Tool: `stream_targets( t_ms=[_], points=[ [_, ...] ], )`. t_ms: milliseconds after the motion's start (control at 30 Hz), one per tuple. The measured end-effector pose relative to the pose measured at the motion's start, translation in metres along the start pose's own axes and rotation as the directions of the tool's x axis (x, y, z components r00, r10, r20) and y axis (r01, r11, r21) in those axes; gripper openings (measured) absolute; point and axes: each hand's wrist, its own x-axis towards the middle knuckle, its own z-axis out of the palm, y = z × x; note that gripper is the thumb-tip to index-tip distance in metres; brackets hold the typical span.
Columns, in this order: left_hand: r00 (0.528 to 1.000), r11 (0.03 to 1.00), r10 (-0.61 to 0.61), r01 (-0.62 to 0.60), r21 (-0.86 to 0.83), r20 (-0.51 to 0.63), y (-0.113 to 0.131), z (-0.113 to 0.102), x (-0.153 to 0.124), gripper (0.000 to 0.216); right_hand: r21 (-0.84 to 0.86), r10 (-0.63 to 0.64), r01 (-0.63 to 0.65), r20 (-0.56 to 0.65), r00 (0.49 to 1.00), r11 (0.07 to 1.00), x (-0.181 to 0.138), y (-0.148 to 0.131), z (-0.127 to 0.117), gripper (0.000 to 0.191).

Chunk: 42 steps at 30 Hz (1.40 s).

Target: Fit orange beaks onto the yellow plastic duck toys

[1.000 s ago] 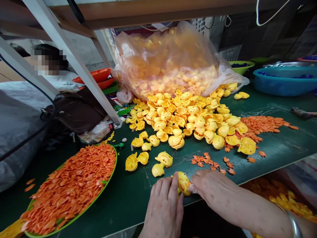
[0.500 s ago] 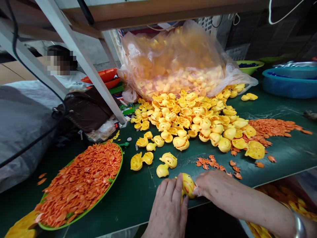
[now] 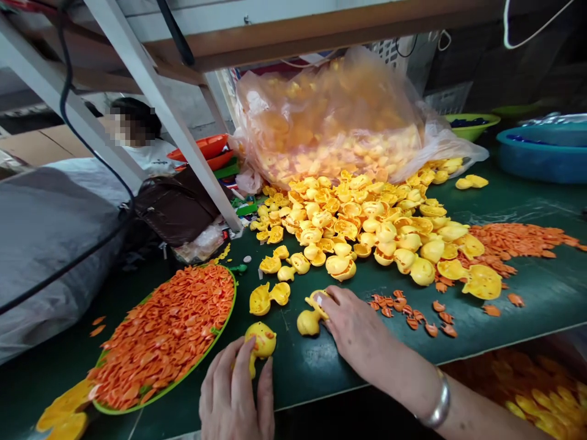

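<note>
My left hand (image 3: 236,391) is closed round a yellow plastic duck half (image 3: 260,343) near the table's front edge, beside the green tray (image 3: 228,319) of orange beak pieces. My right hand (image 3: 353,324) reaches forward, its fingers laid on another yellow duck half (image 3: 310,315) on the green table (image 3: 527,305). A separate duck shell (image 3: 268,297) lies just left of it. A few orange beaks (image 3: 413,310) are scattered to the right of my right hand. Behind them spreads a big heap of yellow duck halves (image 3: 367,226).
A clear plastic bag (image 3: 334,122) full of yellow parts lies at the back. More orange pieces (image 3: 518,239) are piled at the right. Blue (image 3: 545,156) and green (image 3: 468,125) basins stand far right. A slanting metal frame leg (image 3: 174,128) crosses the left; a person sits behind it.
My left hand has carried the duck half leftwards towards the tray. My right hand let go of it and moved forward onto another duck half on the table.
</note>
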Motion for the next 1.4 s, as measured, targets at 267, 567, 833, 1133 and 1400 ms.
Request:
stream_targets(
  t_ms=[267, 567, 833, 1133, 1400],
  points=[
    [0.934, 0.884, 0.35, -0.306, -0.352, 0.066, 0.064, 0.022, 0.021, 0.029, 0.103, 0.089, -0.073, -0.159, 0.983, 0.992, -0.066, 0.019, -0.01, 0.048],
    [0.953, 0.887, 0.287, -0.224, -0.403, 0.101, 0.067, 0.028, 0.017, 0.032, -0.26, 0.211, -0.29, -0.293, 0.932, 0.921, -0.056, 0.06, -0.018, 0.009],
    [0.954, 0.89, 0.28, -0.216, -0.402, 0.109, 0.069, 0.026, 0.017, 0.031, -0.137, 0.203, -0.252, -0.297, 0.933, 0.958, -0.06, 0.06, -0.012, 0.024],
    [0.963, 0.902, 0.245, -0.183, -0.392, 0.113, 0.068, 0.026, 0.018, 0.035, 0.712, 0.505, -0.324, -0.051, 0.861, 0.623, -0.064, 0.041, -0.016, 0.015],
    [0.964, 0.899, 0.24, -0.177, -0.401, 0.112, 0.07, 0.025, 0.016, 0.036, 0.712, 0.419, -0.174, -0.182, 0.889, 0.68, -0.061, 0.02, -0.008, 0.013]
  ],
)
